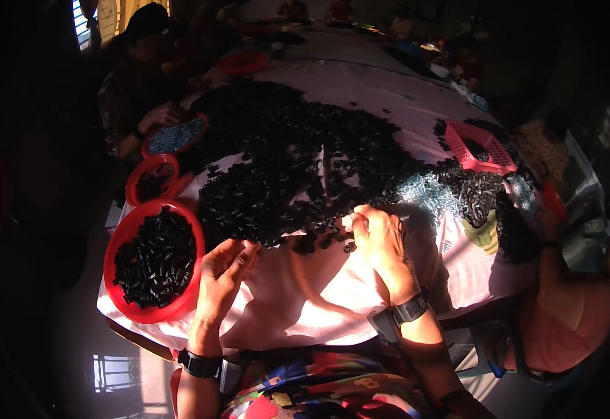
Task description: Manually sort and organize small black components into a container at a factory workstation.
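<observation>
My left hand (222,271) is over the near edge of the table, thumb and fingertips pinched together beside the near edge of a big heap of small black plastic pieces (256,199). Whatever sits in that pinch is too small to make out. To its right, my right hand (383,244) is closed with a small whitish piece (348,222) showing at its fingertips. A few loose black pieces (305,244) lie on the pink cloth (298,279) between my hands. Left of my left hand stands a red basin (194,297) full of similar black pieces.
Behind the basin are a smaller red bowl (137,197) and one with grey-blue pieces (172,138). A pile of pale, shiny small parts (427,197) and a pink basket (483,166) lie to the right. Co-workers sit at the left (134,84), right (563,307) and far end.
</observation>
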`<state>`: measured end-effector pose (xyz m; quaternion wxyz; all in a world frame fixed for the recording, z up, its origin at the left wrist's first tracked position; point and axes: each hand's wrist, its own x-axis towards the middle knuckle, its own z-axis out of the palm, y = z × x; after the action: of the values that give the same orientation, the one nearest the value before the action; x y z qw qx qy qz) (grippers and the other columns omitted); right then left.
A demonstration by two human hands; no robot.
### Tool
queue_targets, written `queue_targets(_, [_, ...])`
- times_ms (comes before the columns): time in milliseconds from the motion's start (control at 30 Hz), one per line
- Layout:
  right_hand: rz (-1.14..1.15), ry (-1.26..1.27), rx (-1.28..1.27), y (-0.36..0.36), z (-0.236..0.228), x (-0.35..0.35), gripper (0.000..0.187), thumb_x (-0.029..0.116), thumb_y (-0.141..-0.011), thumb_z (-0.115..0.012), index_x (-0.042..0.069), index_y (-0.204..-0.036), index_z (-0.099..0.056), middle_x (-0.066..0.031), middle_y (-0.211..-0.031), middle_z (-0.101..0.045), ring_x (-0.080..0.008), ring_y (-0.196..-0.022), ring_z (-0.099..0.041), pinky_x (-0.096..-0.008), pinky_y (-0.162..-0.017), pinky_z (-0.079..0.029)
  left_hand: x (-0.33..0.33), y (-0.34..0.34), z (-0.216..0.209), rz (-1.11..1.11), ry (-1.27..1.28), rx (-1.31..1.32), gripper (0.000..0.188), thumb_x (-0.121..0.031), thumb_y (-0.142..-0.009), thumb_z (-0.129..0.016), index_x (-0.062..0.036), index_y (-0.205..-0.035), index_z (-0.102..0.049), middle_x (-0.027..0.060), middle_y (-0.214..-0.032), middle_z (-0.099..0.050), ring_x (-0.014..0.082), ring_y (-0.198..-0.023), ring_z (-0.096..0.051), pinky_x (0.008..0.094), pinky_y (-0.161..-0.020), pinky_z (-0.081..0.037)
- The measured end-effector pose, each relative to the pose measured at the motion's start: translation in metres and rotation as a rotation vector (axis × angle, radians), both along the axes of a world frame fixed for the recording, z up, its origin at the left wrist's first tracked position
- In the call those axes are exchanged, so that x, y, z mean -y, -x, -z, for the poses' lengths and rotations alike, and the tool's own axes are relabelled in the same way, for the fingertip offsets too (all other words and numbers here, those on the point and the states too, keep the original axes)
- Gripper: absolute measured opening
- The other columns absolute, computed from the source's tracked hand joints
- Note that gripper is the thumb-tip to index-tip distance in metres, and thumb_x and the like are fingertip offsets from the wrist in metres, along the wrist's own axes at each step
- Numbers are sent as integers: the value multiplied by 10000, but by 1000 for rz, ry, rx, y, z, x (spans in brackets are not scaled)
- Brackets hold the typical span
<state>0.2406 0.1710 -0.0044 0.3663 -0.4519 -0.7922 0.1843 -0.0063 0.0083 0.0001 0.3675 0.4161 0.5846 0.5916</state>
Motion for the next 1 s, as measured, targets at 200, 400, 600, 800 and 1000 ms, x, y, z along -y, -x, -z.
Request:
queue_targets(200, [-108, 97, 93, 6, -5, 7, 161, 161, -889, -632, 49, -929, -741, -173, -782, -710, -384, -746, -699, -452, -694, -547, 3, -23, 8, 297, 49, -363, 214, -110, -877, -750, -10, -1065, -724, 43, -1048, -723, 153, -921, -677, 288, -791, -533])
queue_targets(400, [-305, -288, 47, 6, 17, -6, 155, 99, -890, -648, 18, -993, -732, -165, -891, -702, -340, -827, -687, -441, -767, -540, 7, -23, 5, 423, 54, -855, 155, -123, -777, -790, -86, -918, -738, 83, -909, -653, 252, -876, -656, 356, -768, -548])
queue_targets(600, [-250, 49, 14, 3, -3, 3, 122, 113, -870, -676, 12, -906, -735, -134, -799, -710, -262, -731, -710, -357, -674, -553, 7, -20, 3, 441, 47, -802, 129, -98, -755, -795, -73, -860, -725, 74, -840, -649, 246, -828, -653, 358, -756, -545])
queue_targets(800, [-455, -114, 100, 22, 11, 21, 110, 122, -808, -768, 28, -861, -747, -100, -812, -682, -255, -717, -676, -365, -661, -541, 5, -20, 7, 426, 70, -781, 131, -96, -754, -798, -63, -852, -717, 72, -858, -657, 239, -848, -659, 355, -764, -545])
queue_targets(1000, [-538, -243, 115, 25, 19, 15, 92, 98, -805, -752, 22, -838, -713, -109, -806, -661, -279, -709, -669, -384, -666, -539, 4, -20, 7, 424, 73, -764, 133, -91, -788, -774, -59, -904, -717, 75, -874, -663, 237, -850, -668, 348, -776, -548])
